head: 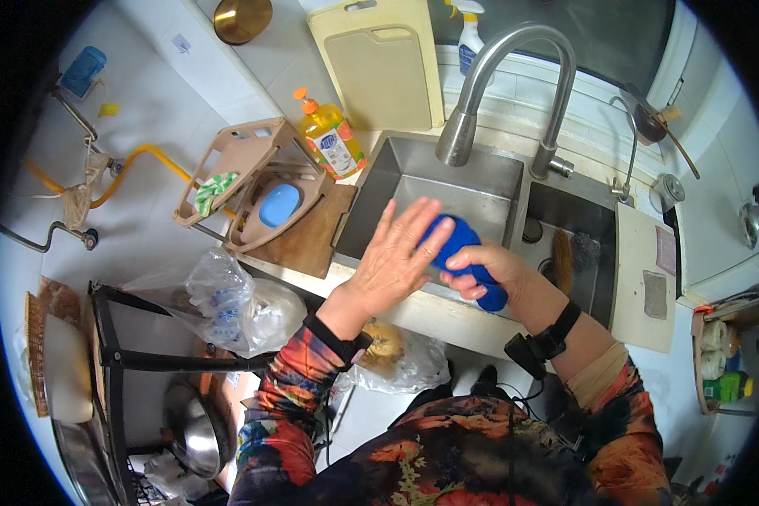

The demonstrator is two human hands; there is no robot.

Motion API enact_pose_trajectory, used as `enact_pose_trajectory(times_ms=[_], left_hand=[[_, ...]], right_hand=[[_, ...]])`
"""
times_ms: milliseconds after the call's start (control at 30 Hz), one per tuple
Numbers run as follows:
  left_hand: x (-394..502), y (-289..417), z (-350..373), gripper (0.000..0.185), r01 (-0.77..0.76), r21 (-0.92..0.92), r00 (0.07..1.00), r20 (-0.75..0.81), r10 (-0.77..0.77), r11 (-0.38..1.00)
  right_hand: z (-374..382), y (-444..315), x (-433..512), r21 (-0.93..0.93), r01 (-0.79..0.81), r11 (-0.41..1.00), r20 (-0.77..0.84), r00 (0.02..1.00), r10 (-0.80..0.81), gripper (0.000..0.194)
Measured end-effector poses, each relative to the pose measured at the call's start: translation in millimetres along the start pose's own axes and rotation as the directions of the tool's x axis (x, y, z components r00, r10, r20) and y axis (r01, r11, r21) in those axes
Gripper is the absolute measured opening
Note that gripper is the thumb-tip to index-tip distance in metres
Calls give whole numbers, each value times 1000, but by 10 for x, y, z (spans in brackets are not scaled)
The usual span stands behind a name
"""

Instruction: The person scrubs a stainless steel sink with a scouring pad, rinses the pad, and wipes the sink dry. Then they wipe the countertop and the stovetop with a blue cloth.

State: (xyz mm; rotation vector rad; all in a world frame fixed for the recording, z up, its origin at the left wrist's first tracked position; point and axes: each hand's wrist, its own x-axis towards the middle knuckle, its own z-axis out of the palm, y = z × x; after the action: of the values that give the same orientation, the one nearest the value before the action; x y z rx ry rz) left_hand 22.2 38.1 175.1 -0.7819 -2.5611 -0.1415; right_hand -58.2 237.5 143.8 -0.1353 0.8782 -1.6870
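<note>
Over the front edge of the stainless steel sink (pixel 455 190), my right hand (pixel 496 269) grips a bunched blue cloth (pixel 458 243). Part of the cloth hangs below that hand's fingers. My left hand (pixel 398 256) is just left of it, back facing up and fingers spread. Its fingertips overlap the cloth's edge in the view; whether they touch it I cannot tell. The palm is hidden. Above the basin arches a pull-down faucet (pixel 518 47), and no water stream shows.
Left of the sink stand a dish soap bottle (pixel 332 136) and a beige rack (pixel 246 183) with a blue soap box (pixel 279 205). The smaller basin (pixel 601 215) holds a brush (pixel 562 262). A cutting board (pixel 642 303) lies right. Plastic bags (pixel 228 303) hang at left.
</note>
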Motion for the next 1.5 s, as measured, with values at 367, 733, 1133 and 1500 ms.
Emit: enact_pose_trajectory(times_ms=[367,733,1133,1500], left_hand=[[313,-175,474,50,118,-92,982,156,-103,989],[566,-364,1056,25,601,-98,750,413,-517,793],[391,-531,1542,33,759,-476,648,488,-584,445],[376,-409,1432,26,682,-604,377,774,-509,-412]], right_hand=[[-225,-308,220,-819,31,573,-85,981,-175,32],[-595,-502,572,-934,-179,-308,-10,878,-478,23],[-935,-505,844,-787,-79,-611,287,830,-478,22],[-1039,-620,1021,-667,46,-743,559,691,-459,12]])
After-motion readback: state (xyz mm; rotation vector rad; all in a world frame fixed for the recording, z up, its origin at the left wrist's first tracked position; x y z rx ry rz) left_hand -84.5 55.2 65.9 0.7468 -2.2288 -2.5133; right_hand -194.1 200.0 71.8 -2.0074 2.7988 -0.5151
